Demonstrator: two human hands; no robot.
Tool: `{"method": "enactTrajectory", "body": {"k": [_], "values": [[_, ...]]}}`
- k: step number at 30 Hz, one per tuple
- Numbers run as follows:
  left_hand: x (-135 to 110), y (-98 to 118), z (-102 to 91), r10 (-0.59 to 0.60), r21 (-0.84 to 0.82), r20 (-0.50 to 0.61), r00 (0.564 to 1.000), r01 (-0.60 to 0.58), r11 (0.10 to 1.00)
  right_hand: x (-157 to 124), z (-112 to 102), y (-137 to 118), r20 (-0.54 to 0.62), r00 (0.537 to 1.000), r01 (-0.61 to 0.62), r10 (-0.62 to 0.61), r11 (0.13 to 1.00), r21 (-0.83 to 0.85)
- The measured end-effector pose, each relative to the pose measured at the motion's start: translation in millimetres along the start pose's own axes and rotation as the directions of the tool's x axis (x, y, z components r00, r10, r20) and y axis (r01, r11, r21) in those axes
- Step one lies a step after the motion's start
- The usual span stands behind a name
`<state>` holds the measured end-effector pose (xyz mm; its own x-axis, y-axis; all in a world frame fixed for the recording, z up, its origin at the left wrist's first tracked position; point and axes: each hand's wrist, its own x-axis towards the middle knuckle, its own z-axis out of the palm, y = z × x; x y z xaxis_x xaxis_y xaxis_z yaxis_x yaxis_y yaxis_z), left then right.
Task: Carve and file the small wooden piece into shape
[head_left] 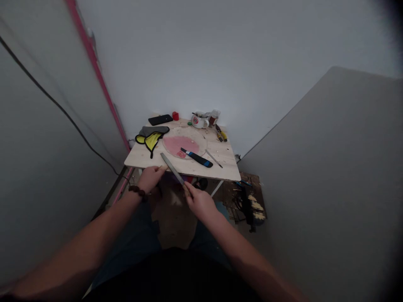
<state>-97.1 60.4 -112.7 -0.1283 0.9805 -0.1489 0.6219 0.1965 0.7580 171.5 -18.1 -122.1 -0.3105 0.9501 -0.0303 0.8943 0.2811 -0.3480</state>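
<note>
My right hand (198, 201) is closed around the near end of a long grey metal file (171, 167), which slants up and left over the front edge of a small wooden table (151, 157). My left hand (150, 176), with a bead bracelet on its wrist, is closed at the table's front edge, its fingertips by the file; what it holds is hidden. Beyond the file lies a round pinkish disc (184, 142) with a small red piece (181, 154) on it and a blue-and-black-handled tool (197, 158) across its edge.
On the table lie a yellow-and-grey glove (151, 138), a black phone (160, 120), a red cap (175, 115), a mug (199, 121), small screwdrivers (221, 134) and a thin metal rod (214, 159). Walls close in left, behind and right. Tools and scrap lie on the floor (247, 201).
</note>
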Motion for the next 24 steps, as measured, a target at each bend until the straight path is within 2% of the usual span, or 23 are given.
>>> {"method": "enactTrajectory", "body": {"k": [3, 5, 7, 12, 15, 20, 24], "values": [[-0.5, -1.1, -0.2, -0.012, -0.021, 0.000, 1.000, 0.012, 1.000, -50.6, 17.7, 23.9, 0.014, 0.999, 0.039, -0.039, 0.998, 0.056], [-1.1, -0.5, -1.4, -0.011, -0.007, 0.001, 1.000, 0.011, 1.000, -62.1, 22.7, 30.2, 0.020, 0.998, 0.054, -0.055, 0.996, 0.067], [-1.7, 0.9, -2.7, 0.000, 0.031, 0.007, 1.000, -0.001, 1.000, -48.7, 20.8, 23.6, 0.019, 0.998, 0.051, -0.052, 0.998, 0.042], [-1.7, 5.3, -4.1, 0.023, 0.118, 0.015, 1.000, -0.025, 0.993, 29.8, -5.3, -17.9, 0.011, 1.000, -0.004, 0.004, 0.999, -0.032], [-1.3, 4.7, -3.8, 0.032, 0.149, 0.009, 0.999, -0.033, 0.988, 41.3, -16.3, -23.2, 0.010, 1.000, -0.018, 0.018, 1.000, 0.005], [-4.3, 1.6, -3.8, 0.059, 0.211, 0.012, 0.998, -0.060, 0.976, -8.3, -6.4, 9.4, -0.023, 0.997, -0.075, 0.079, 0.988, 0.136], [-7.9, 2.9, -7.2, 0.074, 0.242, 0.012, 0.997, -0.074, 0.967, -38.6, 5.4, 27.2, -0.026, 0.999, -0.018, 0.023, 0.984, 0.175]]}}
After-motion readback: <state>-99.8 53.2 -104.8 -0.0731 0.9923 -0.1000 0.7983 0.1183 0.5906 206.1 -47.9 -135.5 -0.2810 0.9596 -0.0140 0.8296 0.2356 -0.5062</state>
